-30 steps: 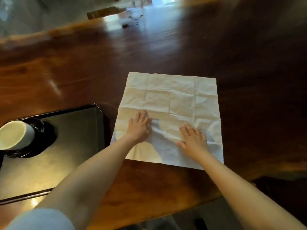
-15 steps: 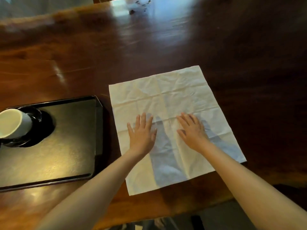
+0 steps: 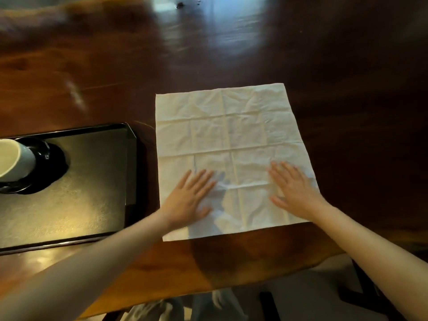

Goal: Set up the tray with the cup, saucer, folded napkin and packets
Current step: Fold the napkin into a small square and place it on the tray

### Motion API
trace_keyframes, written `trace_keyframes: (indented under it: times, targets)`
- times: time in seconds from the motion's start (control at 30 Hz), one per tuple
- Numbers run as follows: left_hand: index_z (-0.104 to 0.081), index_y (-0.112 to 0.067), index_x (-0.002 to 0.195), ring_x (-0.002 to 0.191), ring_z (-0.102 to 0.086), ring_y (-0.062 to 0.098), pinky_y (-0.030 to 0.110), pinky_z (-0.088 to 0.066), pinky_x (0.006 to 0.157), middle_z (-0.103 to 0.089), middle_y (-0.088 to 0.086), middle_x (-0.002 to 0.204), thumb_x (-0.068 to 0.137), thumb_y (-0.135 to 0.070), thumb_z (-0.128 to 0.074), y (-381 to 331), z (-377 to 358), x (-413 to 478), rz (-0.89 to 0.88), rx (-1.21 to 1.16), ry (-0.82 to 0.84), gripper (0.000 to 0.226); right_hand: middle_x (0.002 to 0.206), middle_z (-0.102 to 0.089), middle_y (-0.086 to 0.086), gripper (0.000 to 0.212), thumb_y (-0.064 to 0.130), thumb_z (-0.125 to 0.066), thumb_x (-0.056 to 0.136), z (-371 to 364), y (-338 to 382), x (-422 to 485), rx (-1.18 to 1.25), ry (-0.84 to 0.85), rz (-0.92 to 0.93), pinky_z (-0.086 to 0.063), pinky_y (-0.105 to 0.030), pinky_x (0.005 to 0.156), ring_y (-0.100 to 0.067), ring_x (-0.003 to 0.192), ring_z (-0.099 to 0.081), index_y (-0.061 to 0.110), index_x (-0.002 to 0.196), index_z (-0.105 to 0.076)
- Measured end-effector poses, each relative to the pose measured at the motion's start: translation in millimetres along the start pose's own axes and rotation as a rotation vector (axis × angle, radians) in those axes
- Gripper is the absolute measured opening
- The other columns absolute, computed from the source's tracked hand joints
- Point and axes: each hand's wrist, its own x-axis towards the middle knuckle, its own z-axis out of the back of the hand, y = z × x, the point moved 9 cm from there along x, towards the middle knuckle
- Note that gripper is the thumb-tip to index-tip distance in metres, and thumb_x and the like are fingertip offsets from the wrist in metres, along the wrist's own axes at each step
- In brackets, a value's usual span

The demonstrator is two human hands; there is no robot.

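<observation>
The napkin (image 3: 231,154) lies unfolded and flat near the counter's (image 3: 92,66) front edge, right of the tray (image 3: 92,193). Both hands, left (image 3: 188,200) and right (image 3: 294,191), press flat on it, each grip spread wide. The cup (image 3: 14,159) sits on its saucer (image 3: 49,163) at the tray's left.

No legible text, label, brand, number or sign appears on any surface — the napkin (image 3: 231,144), tray (image 3: 129,163), cup (image 3: 14,158) and wooden table (image 3: 92,66) are all unmarked, plain throughout.
</observation>
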Motion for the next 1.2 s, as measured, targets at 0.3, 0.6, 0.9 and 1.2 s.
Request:
trace_keyframes:
  times: [0.3,0.6,0.9,1.2]
  targets:
    - [-0.069,-0.016,0.103,0.105,-0.065,0.022,0.028,-0.055,0.083,-0.069,0.004,0.11,0.055,-0.018,-0.087,-30.0,0.8,-67.5,0.058,0.04,0.061,0.052,0.149,-0.027,-0.023,0.053,0.005,-0.046,0.091,-10.4,68.5,-40.4,-0.289,0.019,0.104,-0.041,-0.047,0.102,-0.043,0.135,-0.029,0.0,0.14,-0.028]
    - [-0.063,-0.015,0.087,0.074,-0.061,0.017,0.031,-0.049,0.065,-0.067,0.0,0.082,0.089,-0.013,-0.051,43.0,58.0,-50.4,0.361,-0.423,-0.059,0.012,0.082,-0.064,-0.001,0.015,0.012,-0.049,0.086,49.2,-23.5,-37.6,0.26,-0.122,-0.301,-0.041,-0.029,0.056,-0.024,0.077,-0.062,0.02,0.085,-0.061]
    - [-0.071,-0.029,0.084,0.075,-0.063,-0.004,0.009,-0.048,0.063,-0.07,-0.012,0.083,0.086,-0.016,-0.063,147.7,145.9,1.4,0.461,-0.982,-0.134,0.016,0.082,-0.061,0.009,0.007,0.022,-0.066,0.083,182.1,-79.1,11.8,0.531,-0.145,-0.306,-0.044,-0.028,0.066,-0.009,0.079,-0.057,0.027,0.077,-0.066]
    - [-0.069,-0.016,0.09,0.09,-0.062,0.022,0.039,-0.054,0.081,-0.066,0.005,0.091,0.086,-0.021,-0.064,241.1,162.6,70.3,0.656,-1.021,-0.193,0.008,0.078,-0.065,0.004,0.004,0.022,-0.066,0.08,242.2,-117.2,96.3,0.706,-0.289,-0.394,-0.044,-0.024,0.057,-0.01,0.076,-0.059,0.021,0.077,-0.069]
